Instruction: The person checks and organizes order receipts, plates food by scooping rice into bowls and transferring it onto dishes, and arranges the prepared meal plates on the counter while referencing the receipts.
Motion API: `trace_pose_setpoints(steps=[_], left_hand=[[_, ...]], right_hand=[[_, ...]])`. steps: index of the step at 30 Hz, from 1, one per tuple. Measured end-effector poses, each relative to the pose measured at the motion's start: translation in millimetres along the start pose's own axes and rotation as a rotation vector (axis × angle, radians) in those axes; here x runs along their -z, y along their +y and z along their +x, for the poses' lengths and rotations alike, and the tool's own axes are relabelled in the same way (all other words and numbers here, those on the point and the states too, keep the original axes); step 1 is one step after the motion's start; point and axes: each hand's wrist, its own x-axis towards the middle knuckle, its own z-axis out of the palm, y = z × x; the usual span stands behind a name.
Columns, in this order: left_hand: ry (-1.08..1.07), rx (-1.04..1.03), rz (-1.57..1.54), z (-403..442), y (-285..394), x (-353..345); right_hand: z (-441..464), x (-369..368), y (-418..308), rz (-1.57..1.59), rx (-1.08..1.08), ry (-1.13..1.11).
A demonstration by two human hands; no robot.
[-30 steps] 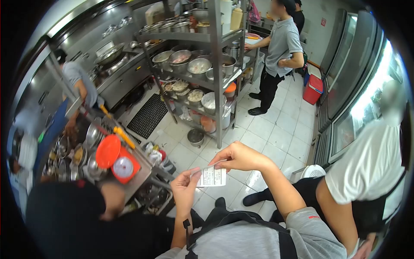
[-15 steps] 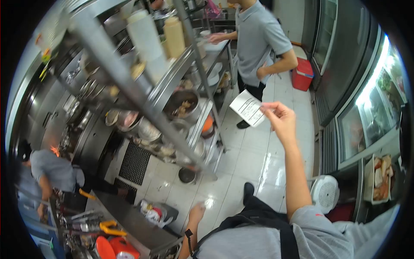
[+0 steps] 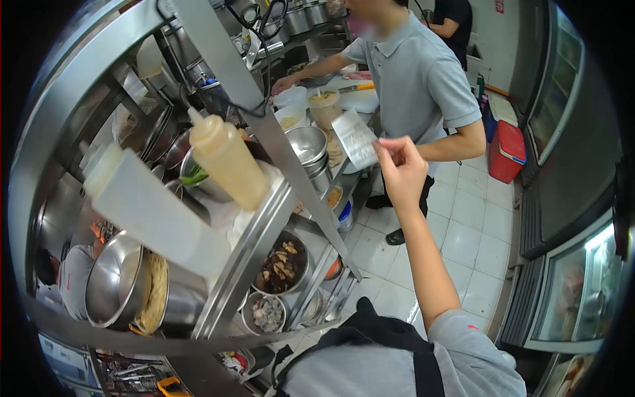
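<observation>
A white printed slip is pinched between the thumb and fingers of my right hand, which is raised in front of me at the centre right. The slip appears in front of a co-worker in a grey shirt, near the counter's edge. My left hand is out of the frame. To the left of the slip are stacked steel bowls and a tub of chopped food.
A metal shelf rack fills the left, with squeeze bottles, pots and a bowl of dark food. Scissors hang at its top. A red cooler and glass-door fridges stand to the right.
Both hands were at the slip; my left hand let go, dropped low and left view. My right hand lifted the slip. The shelf and the co-worker now appear nearer.
</observation>
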Motion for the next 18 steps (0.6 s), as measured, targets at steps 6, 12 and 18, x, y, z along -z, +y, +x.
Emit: trace_pose_setpoints(steps=[6,12,18], left_hand=[[0.091,-0.088,-0.141,42,98,39],[0.202,-0.005,-0.264,56,155,39],[0.276,0.235,-0.345,46,173,11]], right_hand=[[121,-102,42,0.594,-0.294,-0.160],[229,-239,82,1.010,-0.536,-0.311],[324,-352,74,1.155,-0.537,-0.361]])
